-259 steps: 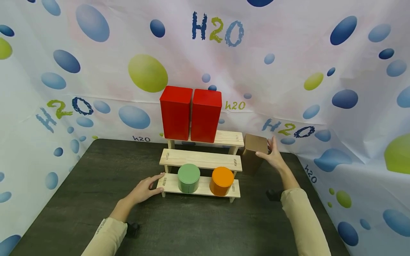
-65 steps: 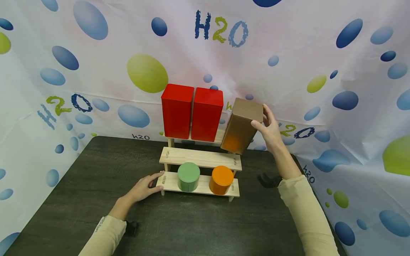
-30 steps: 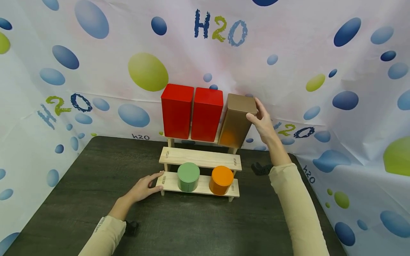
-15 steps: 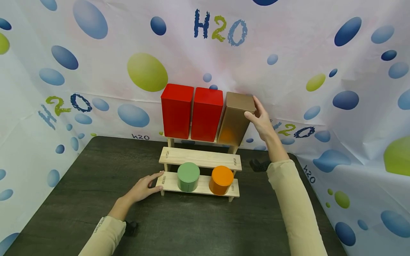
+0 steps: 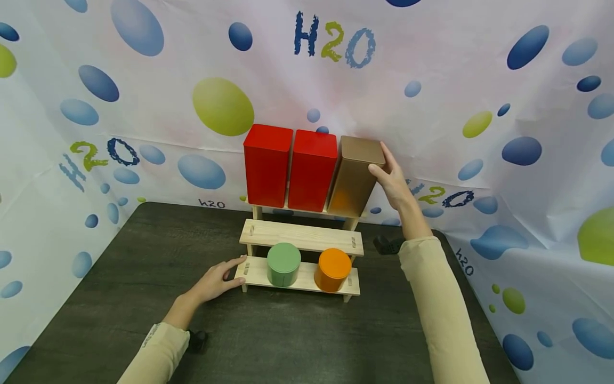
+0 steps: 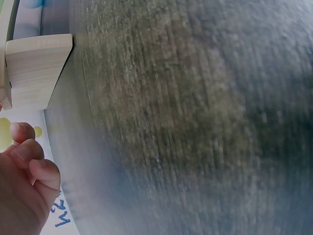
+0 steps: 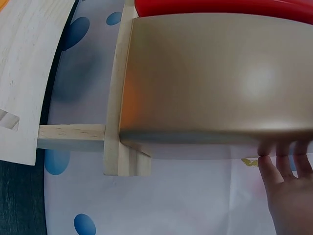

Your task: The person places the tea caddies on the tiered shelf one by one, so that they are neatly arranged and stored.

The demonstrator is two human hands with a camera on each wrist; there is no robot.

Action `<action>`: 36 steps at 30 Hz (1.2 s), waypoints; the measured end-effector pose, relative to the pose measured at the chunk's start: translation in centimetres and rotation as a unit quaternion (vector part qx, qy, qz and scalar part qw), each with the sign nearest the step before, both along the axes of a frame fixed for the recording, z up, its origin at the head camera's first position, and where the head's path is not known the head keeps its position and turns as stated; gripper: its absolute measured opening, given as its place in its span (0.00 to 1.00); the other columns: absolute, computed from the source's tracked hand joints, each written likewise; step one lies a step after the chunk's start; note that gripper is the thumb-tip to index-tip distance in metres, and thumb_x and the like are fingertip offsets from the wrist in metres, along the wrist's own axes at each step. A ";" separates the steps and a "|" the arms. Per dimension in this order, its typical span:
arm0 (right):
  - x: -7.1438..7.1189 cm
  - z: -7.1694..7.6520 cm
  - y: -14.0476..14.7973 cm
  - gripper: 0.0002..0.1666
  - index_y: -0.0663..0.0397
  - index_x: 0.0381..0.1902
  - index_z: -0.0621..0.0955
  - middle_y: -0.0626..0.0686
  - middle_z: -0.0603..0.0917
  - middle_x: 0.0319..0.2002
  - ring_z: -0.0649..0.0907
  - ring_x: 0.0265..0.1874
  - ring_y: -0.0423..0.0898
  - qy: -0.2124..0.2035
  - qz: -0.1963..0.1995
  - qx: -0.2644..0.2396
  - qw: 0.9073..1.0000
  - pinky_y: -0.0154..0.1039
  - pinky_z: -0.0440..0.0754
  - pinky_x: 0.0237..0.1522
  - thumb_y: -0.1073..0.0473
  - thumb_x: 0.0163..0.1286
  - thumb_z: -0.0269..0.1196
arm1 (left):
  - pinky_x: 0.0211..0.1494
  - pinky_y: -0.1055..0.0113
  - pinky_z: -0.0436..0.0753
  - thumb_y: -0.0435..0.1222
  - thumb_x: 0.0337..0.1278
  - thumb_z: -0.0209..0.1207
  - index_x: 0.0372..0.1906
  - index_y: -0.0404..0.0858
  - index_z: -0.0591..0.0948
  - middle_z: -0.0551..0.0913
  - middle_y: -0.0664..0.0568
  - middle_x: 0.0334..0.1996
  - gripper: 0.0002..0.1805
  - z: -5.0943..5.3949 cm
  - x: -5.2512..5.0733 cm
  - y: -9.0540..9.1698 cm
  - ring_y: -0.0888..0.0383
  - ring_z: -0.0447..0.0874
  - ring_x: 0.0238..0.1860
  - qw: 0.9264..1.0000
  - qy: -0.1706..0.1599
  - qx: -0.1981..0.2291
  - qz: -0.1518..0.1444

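Note:
A three-step wooden shelf [image 5: 307, 237] stands on the table. My left hand [image 5: 211, 284] pinches the left end of its bottom step between thumb and index finger; in the left wrist view the other fingers are curled beside a shelf leg [image 6: 36, 73]. High on the right, my right hand [image 5: 394, 184] grips the upper right side of a tall gold-brown tin [image 5: 354, 184], thumb at the front and fingers behind. The tin stands on the top step, right of two tall red tins [image 5: 267, 173]. The right wrist view shows its bottom edge against the step.
On the bottom step sit a round green tin [image 5: 283, 266] and a round orange tin [image 5: 332, 271]. A patterned H2O curtain [image 5: 158, 122] surrounds the dark table [image 5: 268, 341] at the back and sides. The middle step carries nothing.
The gold-brown tin has been lifted from the table beside the shelf onto the top step, and lately shifted slightly left and back. My left hand has stayed at the bottom step.

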State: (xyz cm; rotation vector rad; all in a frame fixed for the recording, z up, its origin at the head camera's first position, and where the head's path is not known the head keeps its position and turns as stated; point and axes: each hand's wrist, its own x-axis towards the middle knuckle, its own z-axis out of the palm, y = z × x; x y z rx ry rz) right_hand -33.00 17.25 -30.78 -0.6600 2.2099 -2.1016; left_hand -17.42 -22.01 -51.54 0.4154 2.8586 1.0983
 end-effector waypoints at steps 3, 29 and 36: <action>-0.1 0.0 -0.1 0.44 0.39 0.73 0.44 0.55 0.46 0.71 0.54 0.67 0.53 -0.005 0.000 -0.002 1.000 0.51 0.48 0.66 0.59 0.66 0.53 | 0.25 0.69 0.59 0.47 0.54 0.60 0.65 0.38 0.66 0.61 0.55 0.19 0.34 0.0 0.0 0.0 0.61 0.54 0.20 1.000 0.000 -0.003 0.001; 0.1 -0.3 -0.4 0.42 0.43 0.73 0.43 0.57 0.48 0.70 0.56 0.65 0.53 -0.016 -0.002 -0.039 0.999 0.52 0.46 0.66 0.63 0.67 0.50 | 0.24 0.68 0.57 0.55 0.54 0.56 0.64 0.42 0.68 0.60 0.56 0.19 0.35 0.2 0.3 0.0 0.63 0.54 0.20 0.998 0.052 0.029 -0.023; 0.8 0.1 -0.7 0.42 0.44 0.73 0.42 0.58 0.47 0.70 0.54 0.66 0.53 -0.018 0.003 -0.047 0.999 0.52 0.45 0.66 0.64 0.68 0.49 | 0.26 0.69 0.58 0.47 0.54 0.60 0.65 0.37 0.66 0.61 0.54 0.19 0.34 0.1 0.0 0.1 0.62 0.54 0.21 1.000 0.004 -0.008 -0.002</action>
